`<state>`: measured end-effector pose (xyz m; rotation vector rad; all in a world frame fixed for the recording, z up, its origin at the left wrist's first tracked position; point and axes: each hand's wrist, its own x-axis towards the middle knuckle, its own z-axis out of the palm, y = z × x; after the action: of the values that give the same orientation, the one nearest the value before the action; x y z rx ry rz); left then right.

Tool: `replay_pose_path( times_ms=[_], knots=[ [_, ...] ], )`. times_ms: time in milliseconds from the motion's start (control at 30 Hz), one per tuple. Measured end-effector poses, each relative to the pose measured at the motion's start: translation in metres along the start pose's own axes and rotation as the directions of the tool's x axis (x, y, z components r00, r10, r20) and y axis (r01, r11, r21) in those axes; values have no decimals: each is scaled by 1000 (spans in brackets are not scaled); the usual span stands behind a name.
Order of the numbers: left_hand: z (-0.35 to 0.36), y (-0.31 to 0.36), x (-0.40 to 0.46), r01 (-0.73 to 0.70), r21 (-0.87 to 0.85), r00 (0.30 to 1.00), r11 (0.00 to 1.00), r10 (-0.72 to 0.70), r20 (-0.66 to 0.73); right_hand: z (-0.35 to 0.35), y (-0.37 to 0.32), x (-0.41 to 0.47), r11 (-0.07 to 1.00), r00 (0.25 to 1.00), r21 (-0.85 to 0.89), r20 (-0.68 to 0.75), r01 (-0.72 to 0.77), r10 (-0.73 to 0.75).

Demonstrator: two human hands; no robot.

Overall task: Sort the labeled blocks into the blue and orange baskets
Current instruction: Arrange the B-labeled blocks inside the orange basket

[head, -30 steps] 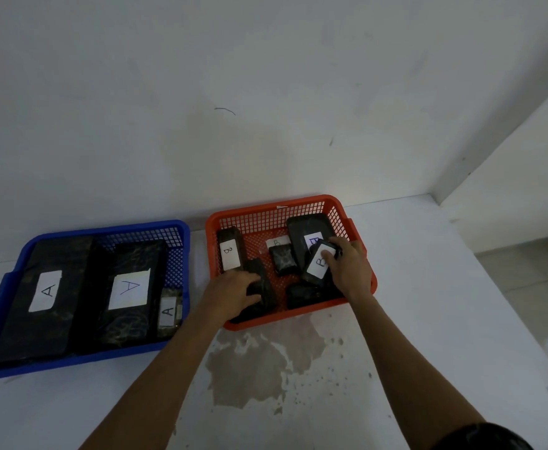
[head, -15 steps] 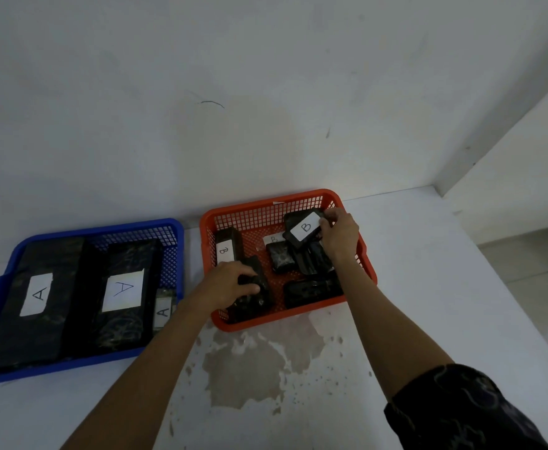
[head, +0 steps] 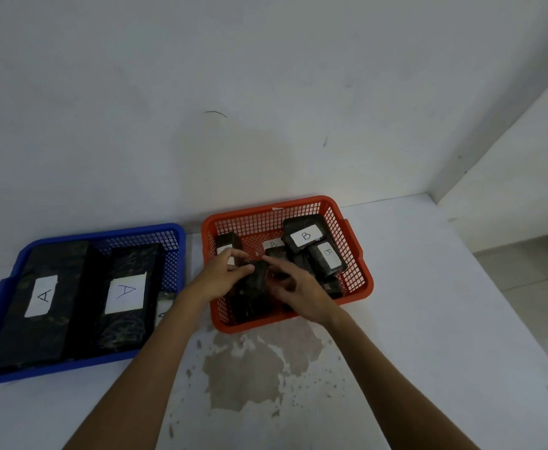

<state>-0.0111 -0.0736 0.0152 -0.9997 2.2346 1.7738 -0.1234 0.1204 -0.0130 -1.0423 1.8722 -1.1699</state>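
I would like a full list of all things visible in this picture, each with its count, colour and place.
blue basket: one, blue, on the table at the left.
A blocks: two large and dark with white A labels, inside the blue basket; a third small one at its right wall, mostly hidden by the left arm.
orange basket: one, orange, on the table right of the blue one.
B blocks: several, dark, white B labels on some, piled inside the orange basket; exact count unclear.
table: one, white, with a brownish worn patch near the front.
wall: white, behind the table.
left hand: one, over the orange basket, fingers on a dark block.
right hand: one, over the orange basket, fingers curled.
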Motion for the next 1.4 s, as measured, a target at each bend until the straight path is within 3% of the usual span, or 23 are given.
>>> replay_pose_path(
  times_ms=[100, 200, 300, 500, 733, 800, 867, 933, 1000, 1067, 1167, 1333, 1400],
  knots=[
    [-1, 3, -10, 48, -66, 994, 997, -40, 105, 0, -8, -4, 999, 1000, 54, -23, 9, -8],
    [3, 8, -20, 141, -322, 971, 936, -69, 227, -7, -19, 1, 993, 998, 117, -64, -20, 28],
    [3, 10, -26, 145, -407, 972, 902, -53, 229, -13, -25, 4, 969, 994, 243, -78, -49, 70],
    [2, 7, -25, -103, -153, 994, 983, 109, 31, -19, -27, 7, 972, 987, 223, -123, -78, 107],
    [5, 2, -19, -236, 139, 967, 962, 246, -65, -19, -16, 5, 977, 948, 163, -267, -135, 175],
    [5, -1, -16, -240, 166, 959, 956, 261, -112, -30, -6, 5, 977, 880, 101, -423, -190, 215],
    [4, -4, -13, -248, 218, 945, 944, 285, -158, -46, 6, 7, 955, 764, 66, -585, -288, 271],
    [4, -8, -7, -263, 280, 927, 923, 322, -191, -61, 18, 9, 921, 667, 65, -670, -385, 326],
    [4, -10, -1, -279, 334, 912, 900, 357, -200, -70, 28, 14, 894, 634, 26, -696, -448, 338],
    [2, -13, 6, -292, 434, 896, 852, 403, -188, -73, 34, 20, 879, 629, -25, -708, -476, 321],
    [-5, -24, 17, -211, 730, 886, 650, 443, -139, -74, 39, 28, 855, 618, -84, -727, -512, 299],
    [-9, -39, 20, -115, 833, 932, 542, 349, -99, -61, 35, 23, 903, 626, -117, -756, -413, 189],
    [-7, -42, 19, -86, 864, 936, 496, 337, -100, -47, 27, 19, 936, 686, -169, -721, -308, 95]
  ],
)
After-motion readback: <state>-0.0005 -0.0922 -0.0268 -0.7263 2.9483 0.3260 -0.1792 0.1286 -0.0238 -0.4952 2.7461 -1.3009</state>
